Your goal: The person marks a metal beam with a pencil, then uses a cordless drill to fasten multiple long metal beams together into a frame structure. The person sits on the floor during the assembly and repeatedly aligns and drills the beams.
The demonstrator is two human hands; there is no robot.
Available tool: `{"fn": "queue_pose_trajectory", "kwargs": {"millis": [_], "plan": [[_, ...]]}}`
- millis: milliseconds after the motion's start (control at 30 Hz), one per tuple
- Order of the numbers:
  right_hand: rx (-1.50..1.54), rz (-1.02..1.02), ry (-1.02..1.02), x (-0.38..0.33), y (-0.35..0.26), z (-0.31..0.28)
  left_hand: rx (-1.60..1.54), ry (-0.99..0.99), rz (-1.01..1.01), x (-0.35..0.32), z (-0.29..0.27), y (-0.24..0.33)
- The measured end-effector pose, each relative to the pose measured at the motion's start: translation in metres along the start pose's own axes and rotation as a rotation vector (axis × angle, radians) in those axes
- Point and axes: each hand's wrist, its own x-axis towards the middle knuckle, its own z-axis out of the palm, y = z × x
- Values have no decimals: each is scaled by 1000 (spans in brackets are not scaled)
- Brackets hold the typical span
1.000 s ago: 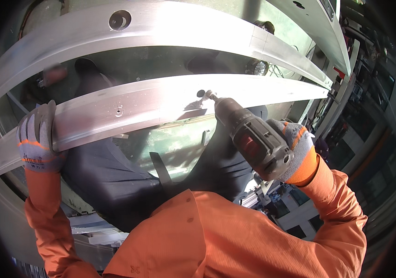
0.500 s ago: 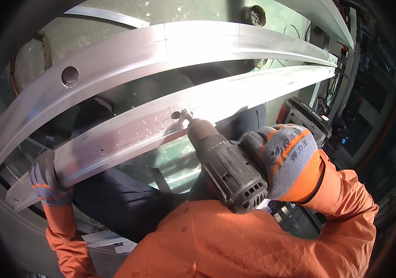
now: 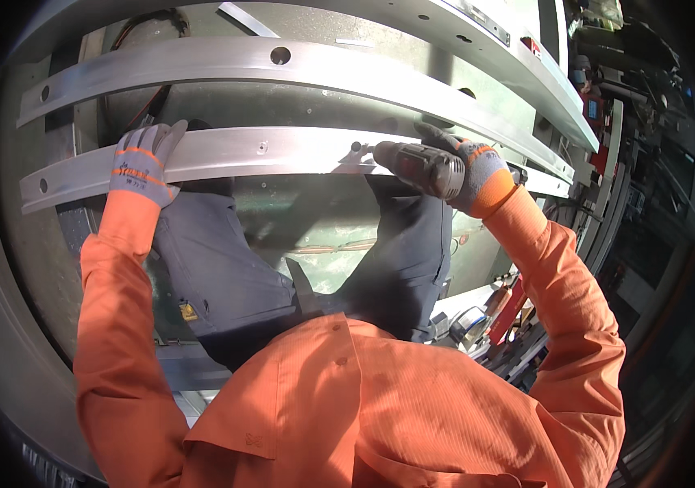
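A pale metal rail point(image 3: 225, 153) lies across in front of me, with round holes in its face. My left hand point(image 3: 142, 163), in a grey and orange glove, is closed over the rail toward its left end. My right hand point(image 3: 481, 172), gloved alike, grips a dark power drill point(image 3: 419, 168) over the rail's right half. The drill points left, its tip beside a dark round hole point(image 3: 355, 147); whether the bit touches the metal cannot be made out. A smaller mark or hole point(image 3: 263, 147) sits between that hole and my left hand.
A second curved rail point(image 3: 201, 61) with holes runs just beyond the first. Farther off, a wider metal profile point(image 3: 518, 69) slants down to the right. My dark-trousered legs point(image 3: 225, 260) are under the near rail. Tools and metal pieces point(image 3: 477, 321) lie at lower right.
My view has drawn back and turned, so the rails look smaller and more of their length shows. Both hands keep their hold, the drill tip still just right of the hole.
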Motion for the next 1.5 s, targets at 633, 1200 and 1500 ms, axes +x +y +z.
{"fn": "queue_pose_trajectory", "kwargs": {"millis": [633, 1200, 1500], "plan": [[71, 158, 136, -3, 8, 59, 64, -63, -63, -10, -23, 18], [151, 237, 45, -26, -50, 1, 138, -77, -43, -7, -31, 16], [166, 377, -23, -8, -51, -14, 144, -124, -83, -11, -31, 16]]}}
